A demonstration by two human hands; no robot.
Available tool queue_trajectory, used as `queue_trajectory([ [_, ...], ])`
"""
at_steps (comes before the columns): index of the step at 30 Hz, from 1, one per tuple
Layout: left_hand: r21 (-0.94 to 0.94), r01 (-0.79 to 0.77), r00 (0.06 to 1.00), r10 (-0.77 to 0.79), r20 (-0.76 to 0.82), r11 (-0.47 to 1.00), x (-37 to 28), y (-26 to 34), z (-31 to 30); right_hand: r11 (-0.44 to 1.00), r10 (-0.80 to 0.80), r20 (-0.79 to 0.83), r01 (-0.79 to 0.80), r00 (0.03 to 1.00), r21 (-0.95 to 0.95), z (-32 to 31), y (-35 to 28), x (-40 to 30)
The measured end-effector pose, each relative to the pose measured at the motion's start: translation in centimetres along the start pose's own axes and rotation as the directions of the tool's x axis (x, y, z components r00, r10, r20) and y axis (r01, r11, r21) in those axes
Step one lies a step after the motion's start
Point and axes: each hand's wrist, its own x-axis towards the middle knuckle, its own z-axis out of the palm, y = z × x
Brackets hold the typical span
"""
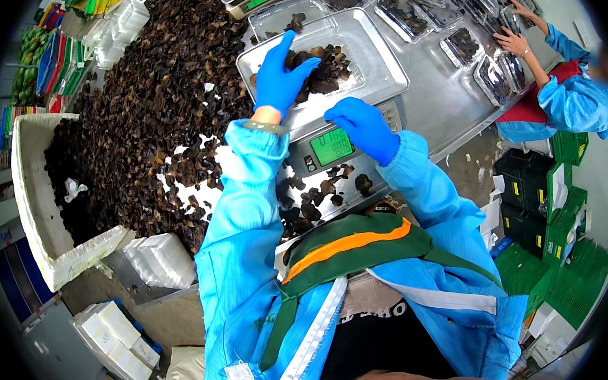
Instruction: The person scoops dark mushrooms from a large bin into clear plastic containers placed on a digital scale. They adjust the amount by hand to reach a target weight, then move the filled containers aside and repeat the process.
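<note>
Dark wood ear mushrooms lie in a clear plastic tray on the metal pan of a digital scale. Over the tray's left side is my left hand, blue-gloved, thumb and fingers spread; whether a piece is under the palm is hidden. My right hand, also gloved, hovers by the scale's lit green display, its fingers bent together; I cannot tell if they pinch anything. A large heap of the mushrooms covers the table at the left, and loose pieces lie in front of the scale.
A white foam box lies tipped at the heap's left, near stacked clear trays. Filled clear packs stand on the metal table at the right. A co-worker's hands touch packs there. Green crates stand below.
</note>
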Motion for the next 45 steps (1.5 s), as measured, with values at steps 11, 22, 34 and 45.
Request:
queue_trajectory([
  [11,-0.847,0.276,0.768,-0.635,-0.091,0.455,-13.6,-11.6,-12.0,0.729,0.435,-0.108,-0.28,0.894,0.625,-5.7,1.6,-1.3],
  [22,-0.325,0.706,0.57,-0.777,-0.268,0.629,-25.6,-14.8,-14.3,0.775,0.392,-0.142,-0.243,0.909,0.584,-7.3,1.1,-0.2],
  [34,0.217,0.006,0.975,0.043,-0.219,0.976,-8.6,-5.6,-8.6,0.776,0.388,-0.202,-0.201,0.899,0.598,-6.4,3.0,1.7],
  [45,0.396,0.08,0.987,-0.018,-0.158,0.915,-1.0,-6.2,-4.3,0.924,-0.269,-0.102,0.227,0.958,-0.307,-0.6,9.4,18.9],
])
